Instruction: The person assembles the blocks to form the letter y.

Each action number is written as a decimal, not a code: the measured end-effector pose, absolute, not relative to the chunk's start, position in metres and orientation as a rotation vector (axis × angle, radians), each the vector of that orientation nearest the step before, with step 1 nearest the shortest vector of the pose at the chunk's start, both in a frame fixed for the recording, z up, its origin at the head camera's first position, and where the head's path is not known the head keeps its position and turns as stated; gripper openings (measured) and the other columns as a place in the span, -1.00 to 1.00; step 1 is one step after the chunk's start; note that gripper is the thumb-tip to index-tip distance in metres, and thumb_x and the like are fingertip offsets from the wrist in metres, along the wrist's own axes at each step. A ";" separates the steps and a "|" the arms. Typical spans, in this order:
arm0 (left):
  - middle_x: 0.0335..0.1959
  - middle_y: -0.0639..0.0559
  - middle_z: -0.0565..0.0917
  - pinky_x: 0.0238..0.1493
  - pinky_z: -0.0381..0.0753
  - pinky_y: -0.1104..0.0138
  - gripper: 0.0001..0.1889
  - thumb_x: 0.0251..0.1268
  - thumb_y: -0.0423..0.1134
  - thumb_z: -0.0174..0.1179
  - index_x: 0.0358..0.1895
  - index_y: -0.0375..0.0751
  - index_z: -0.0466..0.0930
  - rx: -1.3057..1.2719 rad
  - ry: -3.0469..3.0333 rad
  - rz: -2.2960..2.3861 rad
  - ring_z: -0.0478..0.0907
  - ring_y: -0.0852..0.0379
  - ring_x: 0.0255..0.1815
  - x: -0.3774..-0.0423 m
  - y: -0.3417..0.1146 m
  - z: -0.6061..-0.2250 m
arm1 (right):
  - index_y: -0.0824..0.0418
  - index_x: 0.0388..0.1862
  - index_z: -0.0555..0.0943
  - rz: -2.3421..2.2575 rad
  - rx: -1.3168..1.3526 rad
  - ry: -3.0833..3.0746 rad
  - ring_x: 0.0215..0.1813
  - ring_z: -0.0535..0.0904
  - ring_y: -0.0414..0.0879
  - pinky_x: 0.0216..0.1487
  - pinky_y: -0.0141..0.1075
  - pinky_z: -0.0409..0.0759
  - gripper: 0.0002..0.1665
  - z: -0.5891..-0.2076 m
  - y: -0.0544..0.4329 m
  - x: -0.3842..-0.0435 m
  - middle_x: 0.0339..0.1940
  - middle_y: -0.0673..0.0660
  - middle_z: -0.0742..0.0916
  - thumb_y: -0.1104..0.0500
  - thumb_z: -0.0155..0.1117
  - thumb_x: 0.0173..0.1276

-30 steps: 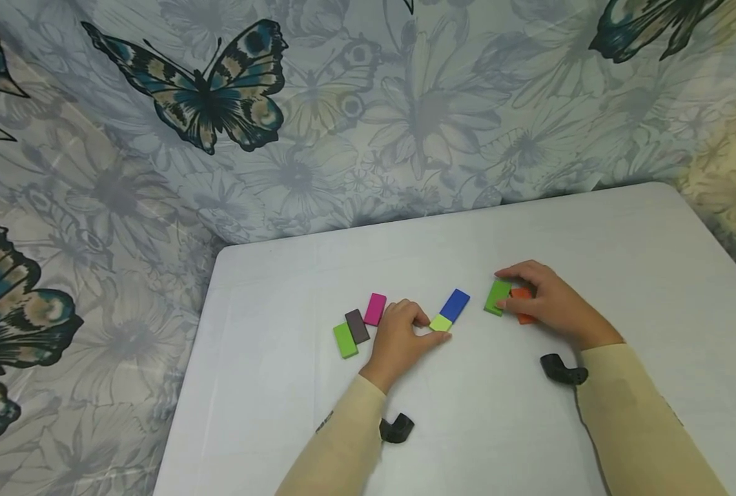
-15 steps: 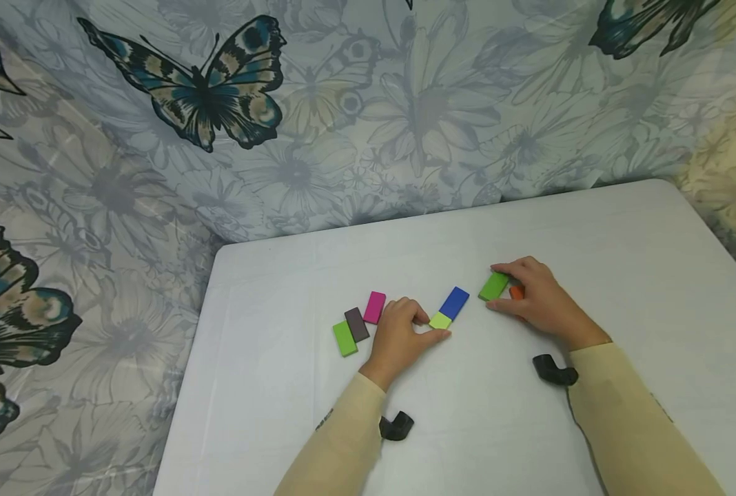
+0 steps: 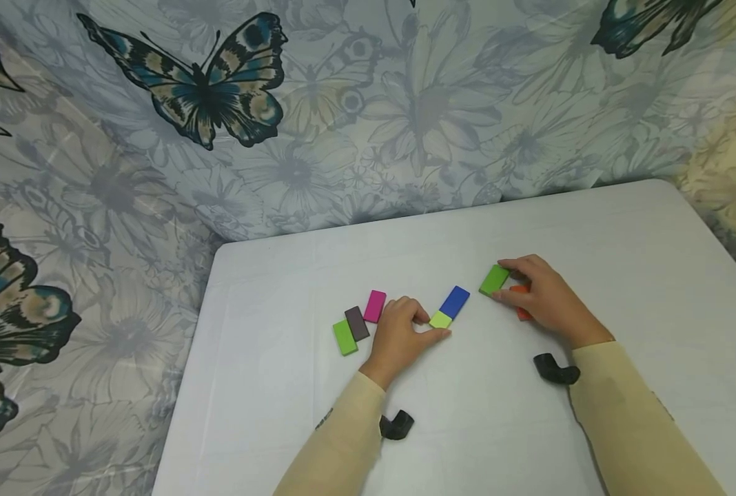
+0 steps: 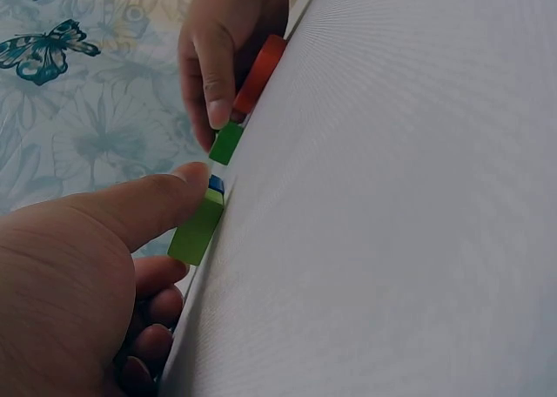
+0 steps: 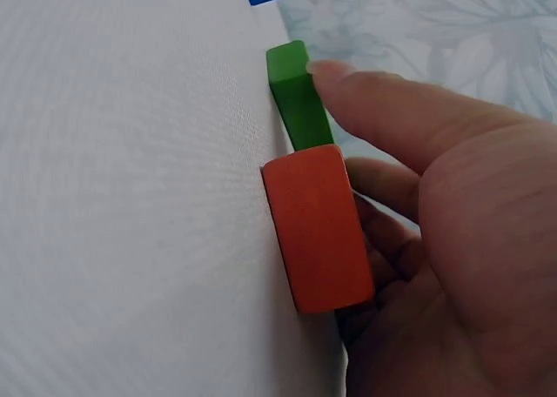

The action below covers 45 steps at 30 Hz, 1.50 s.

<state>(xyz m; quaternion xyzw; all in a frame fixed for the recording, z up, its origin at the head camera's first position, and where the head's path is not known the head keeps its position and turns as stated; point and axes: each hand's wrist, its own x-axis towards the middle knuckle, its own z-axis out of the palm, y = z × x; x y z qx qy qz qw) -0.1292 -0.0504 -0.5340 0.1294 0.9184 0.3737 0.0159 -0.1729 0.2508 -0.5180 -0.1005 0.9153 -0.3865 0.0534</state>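
My left hand (image 3: 397,341) pinches a yellow-green block (image 3: 440,321) between thumb and index finger. That block meets a blue block (image 3: 455,301) end to end, both lying slanted on the table. To the right, my right hand (image 3: 542,297) has its thumb and index finger on opposite ends of a green block (image 3: 495,280), gripping it. Under the right palm lies an orange block (image 3: 522,313), partly hidden in the head view. The right wrist view shows this orange block (image 5: 320,232) close behind the green one (image 5: 291,64), with the thumb touching the green.
Left of the left hand lie a magenta block (image 3: 375,306), a dark brown block (image 3: 357,324) and another green block (image 3: 345,337) in a staggered row. The white table (image 3: 250,413) ends at a butterfly-patterned cloth (image 3: 318,158) behind it.
My right hand has shifted the green block slightly left and away from me, tilting it. The orange block, more covered half a second ago, shows more now. My left hand stays put.
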 end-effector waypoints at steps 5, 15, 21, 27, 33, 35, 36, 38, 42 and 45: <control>-0.30 0.27 0.50 -0.10 0.46 0.40 -0.60 0.19 0.06 0.68 -0.23 -0.02 0.63 0.405 2.858 1.164 0.40 0.26 -0.17 -0.130 -0.049 -0.533 | 0.35 0.49 0.54 -1.159 -0.297 2.788 0.33 0.52 0.30 0.35 0.27 0.44 -0.30 -0.513 0.249 -0.175 0.31 0.36 0.56 0.11 0.54 0.49; -0.30 0.25 0.50 -0.10 0.46 0.39 -0.60 0.20 0.07 0.68 -0.23 -0.02 0.63 0.401 2.859 1.143 0.40 0.24 -0.17 -0.129 -0.049 -0.533 | 0.41 0.49 0.53 -1.115 -0.320 2.787 0.32 0.50 0.31 0.37 0.30 0.41 -0.28 -0.510 0.240 -0.182 0.31 0.43 0.56 0.09 0.54 0.51; -0.30 0.26 0.50 -0.10 0.46 0.39 -0.60 0.20 0.07 0.68 -0.24 -0.01 0.63 0.405 2.852 1.147 0.40 0.25 -0.17 -0.129 -0.050 -0.533 | 0.38 0.49 0.54 -1.090 -0.325 2.776 0.28 0.51 0.28 0.37 0.28 0.42 -0.29 -0.509 0.234 -0.187 0.28 0.39 0.57 0.10 0.53 0.50; -0.30 0.27 0.51 -0.08 0.48 0.37 -0.60 0.19 0.07 0.68 -0.25 -0.01 0.64 0.401 2.838 1.188 0.42 0.25 -0.16 -0.129 -0.051 -0.533 | 0.38 0.49 0.53 -1.068 -0.337 2.770 0.26 0.51 0.27 0.35 0.25 0.43 -0.29 -0.507 0.229 -0.192 0.26 0.38 0.58 0.12 0.54 0.50; -0.28 0.25 0.57 -0.05 0.53 0.34 -0.72 0.31 -0.03 0.62 -0.23 -0.05 0.70 0.392 2.828 1.256 0.47 0.24 -0.13 -0.128 -0.052 -0.531 | 0.40 0.48 0.54 -1.068 -0.335 2.765 0.19 0.52 0.23 0.30 0.20 0.45 -0.31 -0.507 0.227 -0.196 0.20 0.35 0.58 0.13 0.54 0.50; -0.27 0.24 0.60 -0.04 0.53 0.33 -0.76 0.36 -0.08 0.59 -0.23 -0.06 0.71 0.401 2.829 1.272 0.49 0.23 -0.13 -0.128 -0.052 -0.531 | 0.40 0.48 0.54 -1.072 -0.333 2.763 0.15 0.53 0.22 0.27 0.18 0.46 -0.31 -0.507 0.227 -0.197 0.17 0.34 0.59 0.13 0.54 0.51; -0.27 0.23 0.61 -0.05 0.54 0.33 -0.78 0.37 -0.10 0.58 -0.23 -0.06 0.71 0.406 2.832 1.276 0.49 0.23 -0.12 -0.128 -0.052 -0.531 | 0.40 0.47 0.54 -1.076 -0.330 2.762 0.14 0.53 0.21 0.26 0.17 0.47 -0.31 -0.507 0.226 -0.197 0.15 0.33 0.59 0.13 0.53 0.51; -0.27 0.24 0.61 -0.05 0.54 0.35 -0.80 0.39 -0.12 0.57 -0.23 -0.06 0.72 0.410 2.835 1.276 0.50 0.23 -0.12 -0.128 -0.052 -0.532 | 0.41 0.46 0.55 -1.082 -0.330 2.762 0.11 0.55 0.20 0.23 0.16 0.48 -0.32 -0.507 0.225 -0.198 0.13 0.33 0.59 0.13 0.53 0.51; -0.27 0.24 0.61 -0.05 0.53 0.36 -0.80 0.39 -0.11 0.57 -0.23 -0.05 0.71 0.408 2.842 1.274 0.50 0.23 -0.12 -0.129 -0.051 -0.532 | 0.42 0.45 0.56 -1.079 -0.335 2.771 0.08 0.57 0.18 0.20 0.13 0.51 -0.35 -0.505 0.223 -0.199 0.12 0.33 0.60 0.14 0.51 0.52; -0.28 0.24 0.61 -0.05 0.53 0.36 -0.79 0.38 -0.11 0.58 -0.24 -0.05 0.71 0.404 2.844 1.270 0.50 0.23 -0.12 -0.129 -0.051 -0.533 | 0.42 0.44 0.57 -1.080 -0.338 2.770 0.07 0.59 0.18 0.18 0.12 0.52 -0.37 -0.504 0.222 -0.200 0.13 0.33 0.61 0.15 0.49 0.53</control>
